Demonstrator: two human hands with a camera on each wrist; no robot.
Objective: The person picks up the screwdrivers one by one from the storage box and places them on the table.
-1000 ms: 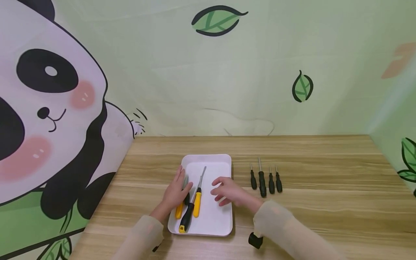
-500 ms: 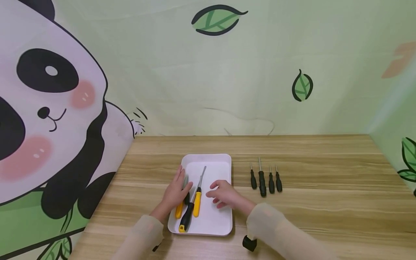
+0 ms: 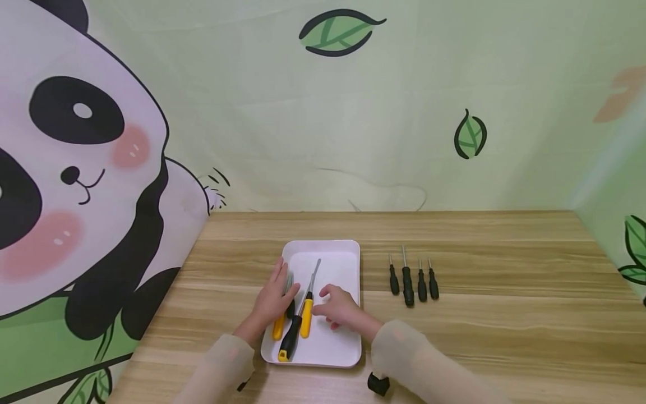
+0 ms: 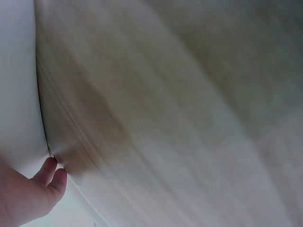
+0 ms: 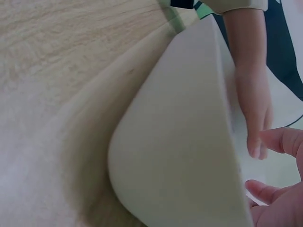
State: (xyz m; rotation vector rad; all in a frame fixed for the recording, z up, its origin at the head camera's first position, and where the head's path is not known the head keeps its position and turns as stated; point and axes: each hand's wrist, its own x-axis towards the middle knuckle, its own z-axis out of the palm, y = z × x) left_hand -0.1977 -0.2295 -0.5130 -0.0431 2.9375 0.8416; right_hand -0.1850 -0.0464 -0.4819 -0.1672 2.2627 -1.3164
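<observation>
A white tray stands on the wooden table, holding several screwdrivers. My left hand rests along the tray's left rim, fingers and thumb extended, partly covering a black-handled tool and a yellow handle. Beside these lie a screwdriver with a black-and-yellow handle and one with a yellow handle. My right hand is over the tray's right half, thumb and fingers apart, fingertips close to the yellow handle. In the right wrist view, that hand shows nothing between its fingers.
To the tray's right, several small black screwdrivers lie in a row on the table, tips pointing away. A printed panda cloth hangs behind the table's back edge.
My right hand has moved left and slightly nearer to me, from the tray's right side toward the yellow-handled screwdriver. The left hand and the tools stay where they were.
</observation>
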